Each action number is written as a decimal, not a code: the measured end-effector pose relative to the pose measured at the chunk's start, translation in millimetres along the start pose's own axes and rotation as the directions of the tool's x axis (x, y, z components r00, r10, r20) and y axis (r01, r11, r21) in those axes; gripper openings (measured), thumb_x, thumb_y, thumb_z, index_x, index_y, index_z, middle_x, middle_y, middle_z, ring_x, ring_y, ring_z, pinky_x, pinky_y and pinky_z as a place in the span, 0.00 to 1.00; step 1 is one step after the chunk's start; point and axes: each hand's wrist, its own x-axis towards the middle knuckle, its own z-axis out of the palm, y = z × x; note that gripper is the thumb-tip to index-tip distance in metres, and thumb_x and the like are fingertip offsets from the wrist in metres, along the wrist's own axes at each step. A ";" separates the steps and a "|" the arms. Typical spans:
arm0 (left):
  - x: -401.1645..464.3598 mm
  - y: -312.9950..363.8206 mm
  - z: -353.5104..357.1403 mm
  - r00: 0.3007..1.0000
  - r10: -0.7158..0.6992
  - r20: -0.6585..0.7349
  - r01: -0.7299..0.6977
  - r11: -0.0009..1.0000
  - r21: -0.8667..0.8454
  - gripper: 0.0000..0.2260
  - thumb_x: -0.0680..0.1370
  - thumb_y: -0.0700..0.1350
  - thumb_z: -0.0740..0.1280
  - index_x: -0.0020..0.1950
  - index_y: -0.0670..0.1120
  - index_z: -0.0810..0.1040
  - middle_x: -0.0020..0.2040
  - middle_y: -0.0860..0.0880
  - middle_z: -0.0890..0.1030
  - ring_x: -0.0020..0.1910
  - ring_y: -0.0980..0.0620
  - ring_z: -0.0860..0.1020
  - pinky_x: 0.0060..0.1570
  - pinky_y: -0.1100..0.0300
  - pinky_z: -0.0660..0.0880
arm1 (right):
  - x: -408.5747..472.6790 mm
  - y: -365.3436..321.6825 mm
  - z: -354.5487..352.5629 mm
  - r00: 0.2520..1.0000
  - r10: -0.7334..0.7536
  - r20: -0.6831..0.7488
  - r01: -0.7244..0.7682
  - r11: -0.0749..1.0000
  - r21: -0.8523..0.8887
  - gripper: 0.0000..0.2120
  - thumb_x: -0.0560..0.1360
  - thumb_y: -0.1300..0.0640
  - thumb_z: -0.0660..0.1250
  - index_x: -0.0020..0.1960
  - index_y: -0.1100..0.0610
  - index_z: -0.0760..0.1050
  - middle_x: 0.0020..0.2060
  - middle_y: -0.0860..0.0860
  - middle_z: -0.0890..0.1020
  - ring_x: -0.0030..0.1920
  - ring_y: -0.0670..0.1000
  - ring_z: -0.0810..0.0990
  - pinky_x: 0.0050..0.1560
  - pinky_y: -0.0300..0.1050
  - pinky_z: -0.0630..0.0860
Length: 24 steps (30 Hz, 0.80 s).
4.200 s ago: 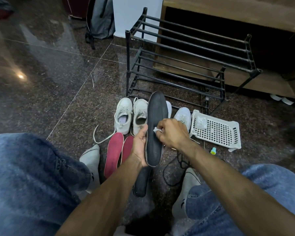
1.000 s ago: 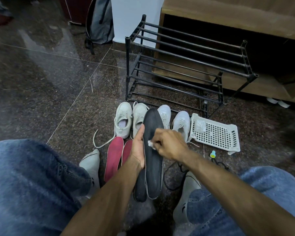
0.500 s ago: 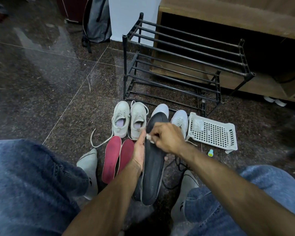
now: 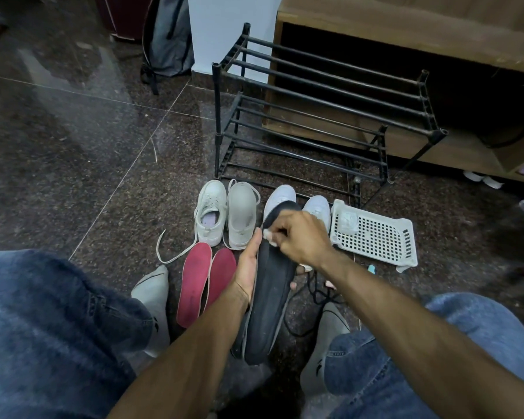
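Dark speckled granite floor (image 4: 88, 146) runs up to a black metal shoe rack (image 4: 217, 122), with white sneakers (image 4: 211, 213) lined up before it and a white plastic basket (image 4: 375, 237) to the side. The person sits low, and a black insole (image 4: 270, 303) is held up between the knees, above the floor. The left hand (image 4: 248, 270) wraps round its middle from the side. The right hand (image 4: 300, 237) pinches a small white wipe (image 4: 268, 235) against the toe end. I'd worry about that toe end: it is unsupported and looks floppy, so hard rubbing could fold it away or twist the insole loose onto the red insoles (image 4: 194, 279) just beside it. The wipe is tiny and could slip from the fingertips.
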 end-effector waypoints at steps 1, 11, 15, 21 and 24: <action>1.6 -1.1 -1.6 1.000 -0.013 0.028 0.013 1.000 -0.001 0.35 0.73 0.69 0.59 0.62 0.40 0.78 0.51 0.37 0.80 0.42 0.40 0.80 0.37 0.51 0.78 | 7.6 4.8 -2.1 0.997 0.057 -0.055 -0.058 0.998 -0.025 0.07 0.75 0.55 0.67 0.49 0.48 0.83 0.49 0.44 0.82 0.51 0.53 0.79 0.48 0.46 0.74; 2.0 11.7 -8.2 0.998 0.064 -0.001 -0.064 0.997 -0.048 0.29 0.76 0.65 0.58 0.55 0.42 0.83 0.47 0.41 0.84 0.40 0.42 0.82 0.37 0.48 0.80 | -16.6 4.7 3.9 0.991 0.006 0.135 -0.025 0.990 0.139 0.05 0.73 0.59 0.70 0.42 0.51 0.83 0.40 0.39 0.79 0.43 0.45 0.79 0.48 0.43 0.76; -0.7 6.9 -5.2 0.999 0.043 0.001 -0.043 0.997 -0.062 0.30 0.78 0.65 0.55 0.51 0.42 0.85 0.44 0.40 0.84 0.37 0.41 0.83 0.33 0.47 0.81 | -15.2 10.0 3.0 0.990 -0.063 0.124 0.068 0.997 -0.035 0.06 0.75 0.57 0.67 0.46 0.51 0.82 0.45 0.42 0.80 0.47 0.50 0.80 0.47 0.43 0.73; 0.4 7.3 -6.4 1.000 0.009 0.021 -0.008 1.000 -0.025 0.31 0.75 0.67 0.58 0.59 0.42 0.81 0.50 0.38 0.83 0.44 0.39 0.82 0.38 0.47 0.79 | -0.7 9.9 1.6 0.988 0.133 -0.085 -0.126 0.989 0.074 0.05 0.74 0.57 0.69 0.47 0.51 0.83 0.46 0.44 0.82 0.47 0.51 0.80 0.47 0.46 0.76; 2.7 12.6 -7.3 0.990 0.105 -0.092 -0.109 0.993 -0.037 0.29 0.77 0.62 0.57 0.47 0.38 0.85 0.44 0.37 0.83 0.41 0.42 0.83 0.39 0.51 0.82 | -23.7 -10.9 11.0 0.995 -0.068 0.074 0.056 0.987 0.153 0.03 0.74 0.56 0.70 0.46 0.53 0.83 0.40 0.40 0.78 0.43 0.47 0.78 0.44 0.42 0.71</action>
